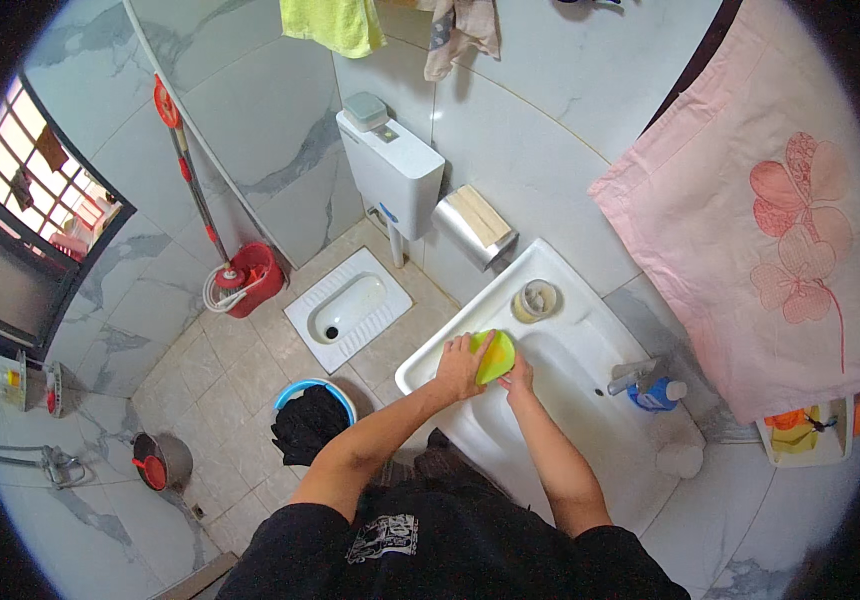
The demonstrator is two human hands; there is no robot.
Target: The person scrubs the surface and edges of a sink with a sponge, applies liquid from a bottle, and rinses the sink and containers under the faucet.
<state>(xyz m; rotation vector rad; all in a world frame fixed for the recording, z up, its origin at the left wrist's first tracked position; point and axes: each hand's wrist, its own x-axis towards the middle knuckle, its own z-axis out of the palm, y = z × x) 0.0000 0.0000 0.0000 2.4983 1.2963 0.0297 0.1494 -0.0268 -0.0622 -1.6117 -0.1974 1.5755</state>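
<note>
Bright, even light; the dark-framed barred window (70, 182) at left glares nearly white, the glossy white ceramic sink (618, 430) looks pale, and fisheye distortion bends outer edges.

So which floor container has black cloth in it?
The blue-rimmed tub. The red bucket holds a mop, the grey bucket a red dipper.

White ceramic rectangular washbasin (590, 325) bearing, along its rim, a round translucent cup (533, 300), a blue plastic white-capped bottle (656, 395) and a silver metal faucet (630, 376).
</note>
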